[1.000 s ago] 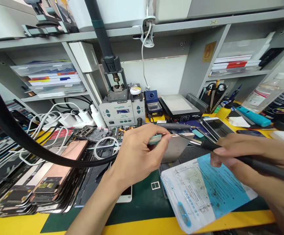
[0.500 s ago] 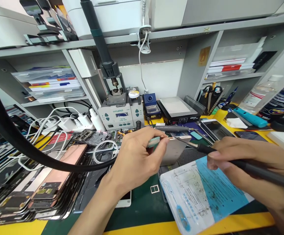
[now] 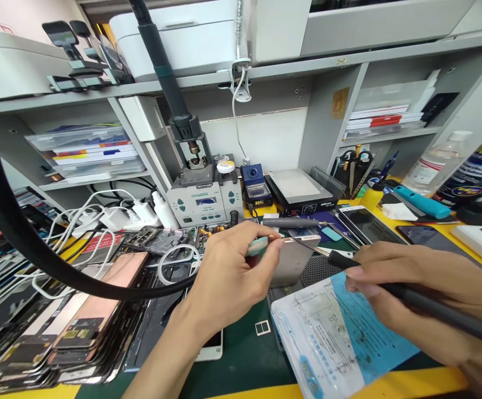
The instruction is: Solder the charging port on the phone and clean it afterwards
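Note:
A grey smartphone [image 3: 293, 263] stands on edge in front of me, its narrow end with small holes facing up. My left hand [image 3: 234, 271] is closed at its left corner, thumb and forefinger pinched by the top edge; the other fingers are hidden. A pale green piece [image 3: 258, 244] shows inside that hand, its kind unclear. My right hand [image 3: 402, 282] is closed around a black-handled soldering iron [image 3: 415, 296]. Its thin metal tip reaches the phone's top edge; contact cannot be made out. Below the right hand lies a blue and white booklet [image 3: 328, 338].
A small card tray [image 3: 262, 328] lies on the green mat [image 3: 244, 366]. Stacked phone parts [image 3: 95, 310] fill the left. A black cable [image 3: 57, 271] loops across the left. Behind stand a hot-air station [image 3: 205, 202] and a flat heating plate [image 3: 301, 188].
The view has tilted slightly, so the bench sits a little lower. The iron's tip has shifted slightly left along the phone's edge. Both hands keep their grips.

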`<state>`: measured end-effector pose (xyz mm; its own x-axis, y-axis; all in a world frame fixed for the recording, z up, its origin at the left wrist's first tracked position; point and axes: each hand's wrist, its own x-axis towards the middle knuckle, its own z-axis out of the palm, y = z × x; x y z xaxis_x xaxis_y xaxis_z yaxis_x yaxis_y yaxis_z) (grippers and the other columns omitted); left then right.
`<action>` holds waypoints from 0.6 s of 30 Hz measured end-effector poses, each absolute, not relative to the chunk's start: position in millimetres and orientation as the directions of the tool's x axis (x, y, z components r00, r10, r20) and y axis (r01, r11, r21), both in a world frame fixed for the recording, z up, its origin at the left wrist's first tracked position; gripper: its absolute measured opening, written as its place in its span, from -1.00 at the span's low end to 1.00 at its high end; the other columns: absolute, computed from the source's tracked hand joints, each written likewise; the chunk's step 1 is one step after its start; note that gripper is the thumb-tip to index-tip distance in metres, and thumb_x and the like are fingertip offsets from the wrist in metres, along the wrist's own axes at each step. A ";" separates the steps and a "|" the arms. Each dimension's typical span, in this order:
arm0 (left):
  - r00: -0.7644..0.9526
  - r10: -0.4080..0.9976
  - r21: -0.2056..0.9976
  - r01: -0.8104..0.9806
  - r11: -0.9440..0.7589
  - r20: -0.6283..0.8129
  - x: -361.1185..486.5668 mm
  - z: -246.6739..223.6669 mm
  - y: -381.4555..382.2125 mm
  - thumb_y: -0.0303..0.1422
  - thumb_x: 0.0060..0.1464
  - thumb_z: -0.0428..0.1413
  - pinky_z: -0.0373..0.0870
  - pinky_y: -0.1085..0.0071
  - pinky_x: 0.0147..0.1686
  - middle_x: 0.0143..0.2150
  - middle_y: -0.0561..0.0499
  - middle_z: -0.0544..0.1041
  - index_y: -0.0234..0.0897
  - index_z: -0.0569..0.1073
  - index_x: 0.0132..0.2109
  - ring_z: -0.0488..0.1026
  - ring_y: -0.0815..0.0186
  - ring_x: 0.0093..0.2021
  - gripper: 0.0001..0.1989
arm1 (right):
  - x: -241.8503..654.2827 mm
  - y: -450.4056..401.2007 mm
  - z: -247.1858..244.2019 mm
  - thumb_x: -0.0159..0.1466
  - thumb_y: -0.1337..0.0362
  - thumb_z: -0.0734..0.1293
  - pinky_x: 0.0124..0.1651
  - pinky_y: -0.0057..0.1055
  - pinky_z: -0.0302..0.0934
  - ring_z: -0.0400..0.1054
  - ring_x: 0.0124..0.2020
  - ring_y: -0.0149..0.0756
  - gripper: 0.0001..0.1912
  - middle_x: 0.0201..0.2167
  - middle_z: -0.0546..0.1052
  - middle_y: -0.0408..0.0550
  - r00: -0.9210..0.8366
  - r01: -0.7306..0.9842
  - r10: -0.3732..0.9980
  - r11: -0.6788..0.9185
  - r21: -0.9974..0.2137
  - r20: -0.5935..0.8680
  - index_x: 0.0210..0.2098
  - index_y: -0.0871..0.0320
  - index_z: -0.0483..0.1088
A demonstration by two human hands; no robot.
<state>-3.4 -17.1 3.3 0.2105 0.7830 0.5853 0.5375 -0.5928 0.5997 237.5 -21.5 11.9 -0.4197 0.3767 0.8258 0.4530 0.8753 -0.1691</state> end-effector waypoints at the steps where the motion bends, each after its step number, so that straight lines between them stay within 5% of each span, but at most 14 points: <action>1: 0.210 0.786 0.604 0.536 -0.590 0.582 -3.5 3.2 -17.2 -0.46 0.20 0.19 0.37 0.52 -0.36 -0.33 0.11 0.63 -0.26 0.59 -0.22 0.53 0.43 -0.39 -0.93 | 237.0 -21.9 11.8 0.11 0.50 0.31 -0.56 -0.65 0.34 0.49 -0.62 -0.45 -0.76 -0.58 0.59 -0.13 -0.402 0.448 0.391 0.873 -0.194 0.828 -0.35 0.07 0.53; 7: 0.214 0.789 0.613 0.524 -0.591 0.576 -2.6 3.1 -16.6 -0.45 0.21 0.18 0.37 0.49 -0.35 -0.32 0.10 0.63 -0.25 0.57 -0.22 0.52 0.42 -0.39 -0.94 | 237.2 -21.7 11.3 0.12 0.51 0.31 -0.60 -0.58 0.36 0.49 -0.60 -0.38 -0.72 -0.57 0.59 -0.14 -0.380 0.428 0.449 0.860 -0.276 0.809 -0.28 0.02 0.52; 18: 0.215 0.784 0.606 0.529 -0.595 0.582 -2.4 3.4 -16.2 -0.45 0.21 0.19 0.38 0.49 -0.35 -0.32 0.10 0.63 -0.24 0.57 -0.22 0.51 0.43 -0.39 -0.94 | 233.6 -22.8 11.1 0.10 0.51 0.32 -0.62 -0.57 0.35 0.49 -0.64 -0.36 -0.73 -0.59 0.58 -0.17 -0.361 0.451 0.434 0.856 -0.252 0.825 -0.35 0.01 0.51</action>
